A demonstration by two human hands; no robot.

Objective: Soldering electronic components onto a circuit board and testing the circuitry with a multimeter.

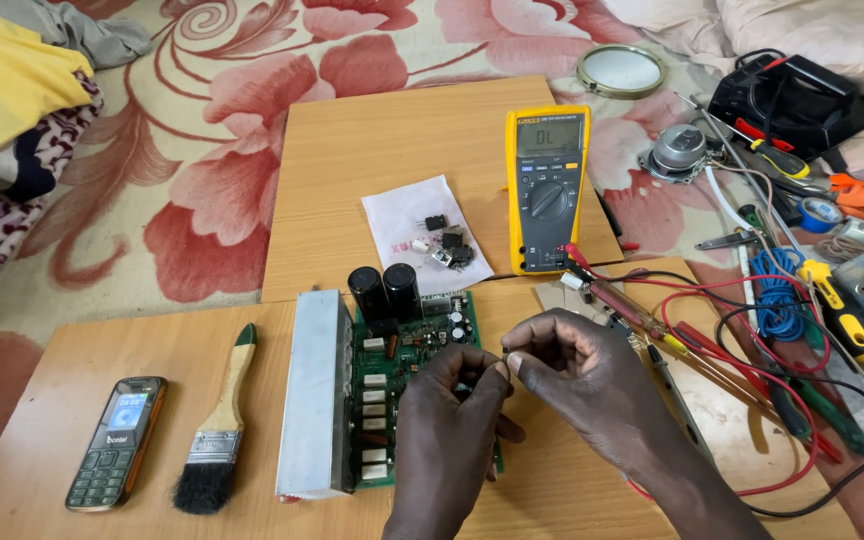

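Observation:
My left hand (449,430) and my right hand (582,385) meet over a green circuit board (384,400) on a wooden board. The fingertips of both hands pinch one small part between them; it is too small to name. The circuit board carries a long metal heat sink (314,395) along its left edge and two black capacitors (384,291) at its far end. My left hand hides the board's near right corner.
A yellow multimeter (548,187) with red and black leads (752,400) lies beyond. Small black parts sit on a white paper (422,232). A paintbrush (218,430) and a phone (117,442) lie at left. Tools and wires (802,290) crowd the right side.

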